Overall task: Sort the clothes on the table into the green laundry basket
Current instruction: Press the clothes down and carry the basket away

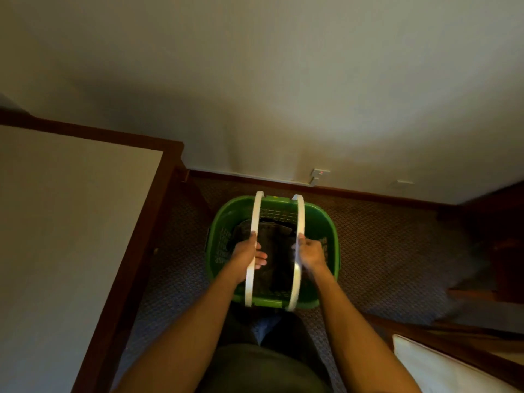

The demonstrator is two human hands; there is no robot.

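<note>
The green laundry basket (323,219) sits on the carpet in front of me, between my legs and the wall. Dark clothes (279,251) lie folded inside it. Two white handles arch over its top from front to back. My left hand (246,255) grips the left handle (256,217) near its middle. My right hand (310,252) grips the right handle (301,217) at about the same height. Both handles stand raised and a hand's width apart.
A table (71,222) with a pale top and dark wooden frame fills the left side. The wall with a socket (319,173) runs behind the basket. Dark wooden furniture (499,245) stands at the right, and a white pillow (442,370) lies at lower right.
</note>
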